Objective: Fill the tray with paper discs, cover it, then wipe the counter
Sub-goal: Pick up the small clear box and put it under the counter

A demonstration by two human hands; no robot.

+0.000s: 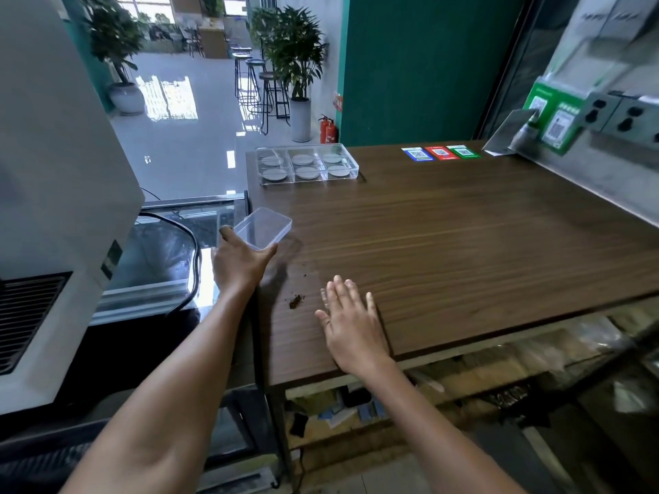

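Our left hand [242, 260] is gripping the clear lid [263, 228] by its near short end, thumb on one side and fingers on the other, holding it above the counter's [463, 237] left edge with its long axis running up toward the right. We are resting our right hand [351, 322] flat on the wood, fingers straight and together, beside a dark smudge of crumbs [296, 301]. At the far left corner the clear tray [307, 164] is sitting uncovered, long axis left to right, one paper disc [302, 159] in each of six compartments. Writing on the three coloured QR cards [440, 152] is too blurred to read.
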